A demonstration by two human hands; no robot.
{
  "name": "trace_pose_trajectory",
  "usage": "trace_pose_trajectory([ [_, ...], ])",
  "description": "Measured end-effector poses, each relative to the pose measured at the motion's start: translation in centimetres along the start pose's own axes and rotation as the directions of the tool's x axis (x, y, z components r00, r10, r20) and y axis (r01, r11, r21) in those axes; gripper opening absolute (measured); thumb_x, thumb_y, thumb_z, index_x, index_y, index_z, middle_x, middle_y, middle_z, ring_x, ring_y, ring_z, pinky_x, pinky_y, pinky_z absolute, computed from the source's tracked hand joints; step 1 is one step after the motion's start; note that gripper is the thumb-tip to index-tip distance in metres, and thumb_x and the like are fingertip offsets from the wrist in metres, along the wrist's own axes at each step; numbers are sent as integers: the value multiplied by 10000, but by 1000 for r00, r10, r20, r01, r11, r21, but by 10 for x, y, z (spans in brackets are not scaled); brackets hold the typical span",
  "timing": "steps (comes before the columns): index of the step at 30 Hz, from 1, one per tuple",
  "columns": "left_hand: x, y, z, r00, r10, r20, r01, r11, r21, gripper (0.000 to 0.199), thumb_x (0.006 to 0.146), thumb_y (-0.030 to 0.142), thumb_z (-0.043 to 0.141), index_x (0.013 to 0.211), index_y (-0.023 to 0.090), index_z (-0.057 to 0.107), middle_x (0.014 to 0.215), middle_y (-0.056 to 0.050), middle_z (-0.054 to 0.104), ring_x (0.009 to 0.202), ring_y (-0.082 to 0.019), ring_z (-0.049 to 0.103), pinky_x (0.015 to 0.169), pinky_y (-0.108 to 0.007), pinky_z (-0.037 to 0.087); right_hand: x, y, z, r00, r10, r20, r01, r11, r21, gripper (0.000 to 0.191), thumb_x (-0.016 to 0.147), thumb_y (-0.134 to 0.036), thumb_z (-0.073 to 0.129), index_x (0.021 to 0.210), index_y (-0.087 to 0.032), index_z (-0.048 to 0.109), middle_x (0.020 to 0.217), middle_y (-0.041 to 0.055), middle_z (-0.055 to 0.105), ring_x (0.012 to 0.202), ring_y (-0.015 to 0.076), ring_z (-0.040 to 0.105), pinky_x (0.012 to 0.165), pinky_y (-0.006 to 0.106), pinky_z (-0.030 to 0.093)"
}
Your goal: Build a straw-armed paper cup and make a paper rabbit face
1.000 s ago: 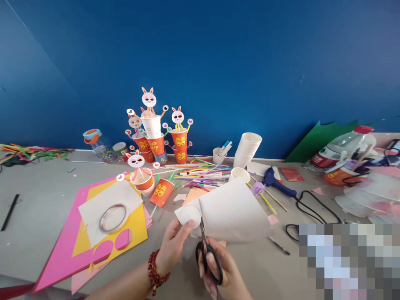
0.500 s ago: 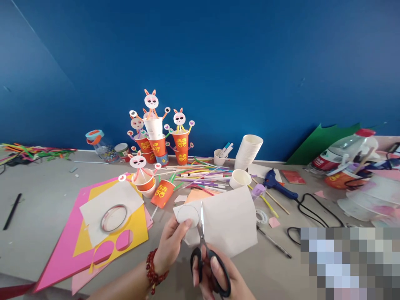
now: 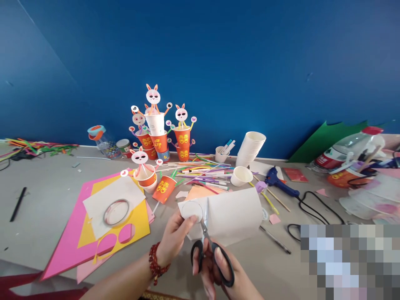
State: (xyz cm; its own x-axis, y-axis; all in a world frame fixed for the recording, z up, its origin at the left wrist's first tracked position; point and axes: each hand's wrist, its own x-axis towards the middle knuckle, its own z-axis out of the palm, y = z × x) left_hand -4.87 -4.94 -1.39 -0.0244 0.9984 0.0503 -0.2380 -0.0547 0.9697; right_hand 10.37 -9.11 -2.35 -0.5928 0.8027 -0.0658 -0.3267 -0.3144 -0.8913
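Note:
A sheet of white paper (image 3: 234,214) hangs in front of me above the grey table, with a drawn circle (image 3: 191,208) near its left edge. My left hand (image 3: 175,235) pinches that corner, its thumb resting on the circle; a red bead bracelet circles the wrist. My right hand (image 3: 229,273) is closed round the black handles of the scissors (image 3: 204,229), fingers through both loops. The blades point away from me and lie along the paper just right of the circle. How far the cut reaches is hard to make out.
Rabbit-faced paper cups (image 3: 182,141) stand at the back left. Coloured sheets (image 3: 62,246) with a roll of tape (image 3: 116,212) lie left. Pipe cleaners and pens spread behind the paper. Rightward are stacked cups (image 3: 250,150), a blue glue gun (image 3: 281,183) and a pen (image 3: 275,239).
The whole view has shifted slightly, so the things on the table appear a little further right. Both hands keep their grips, and the scissor blades look closer together.

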Motion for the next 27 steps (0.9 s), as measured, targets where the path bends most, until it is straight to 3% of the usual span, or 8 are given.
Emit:
trace_pose_trajectory([
  [6, 0, 0, -1, 999, -25, 38, 23, 999, 33, 283, 870, 414, 639, 928, 148, 715, 879, -74, 731, 791, -201, 657, 741, -296, 538, -5, -10, -4, 999, 30, -29, -34, 993, -117, 597, 889, -739, 449, 938, -159, 580, 739, 30, 620, 402, 65, 486, 413, 190, 347],
  [11, 1, 3, -1, 998, 12, 59, -17, 996, 85, 261, 874, 397, 633, 869, 149, 717, 866, -70, 729, 804, -202, 652, 770, -297, 531, -10, -17, -6, 997, 39, -60, -52, 970, -239, 613, 895, -750, 414, 955, -162, 578, 764, 48, 639, 424, 77, 486, 454, 220, 374],
  [16, 0, 4, 0, 999, 2, 50, -6, 997, 80, 269, 884, 395, 623, 937, 148, 717, 938, -83, 741, 870, -227, 672, 799, -307, 532, -9, -19, -5, 999, -16, -50, -1, 946, -324, 577, 910, -717, 431, 932, -161, 580, 732, 39, 635, 428, 71, 460, 455, 215, 357],
  [23, -1, 3, -2, 1000, -29, 9, 28, 995, 96, 296, 862, 426, 645, 928, 148, 722, 882, -76, 750, 843, -228, 677, 786, -306, 540, -8, -11, -4, 999, 47, -8, -47, 994, -95, 602, 930, -708, 395, 966, -142, 594, 856, 82, 678, 406, 45, 495, 425, 178, 310],
  [27, 0, 3, -2, 999, -30, -23, 32, 994, 100, 336, 843, 451, 656, 960, 147, 740, 971, -100, 762, 913, -258, 689, 829, -329, 550, -3, -10, -4, 999, 44, -20, -46, 996, -72, 595, 917, -714, 421, 980, -147, 589, 867, 77, 679, 402, 46, 491, 416, 177, 338],
])
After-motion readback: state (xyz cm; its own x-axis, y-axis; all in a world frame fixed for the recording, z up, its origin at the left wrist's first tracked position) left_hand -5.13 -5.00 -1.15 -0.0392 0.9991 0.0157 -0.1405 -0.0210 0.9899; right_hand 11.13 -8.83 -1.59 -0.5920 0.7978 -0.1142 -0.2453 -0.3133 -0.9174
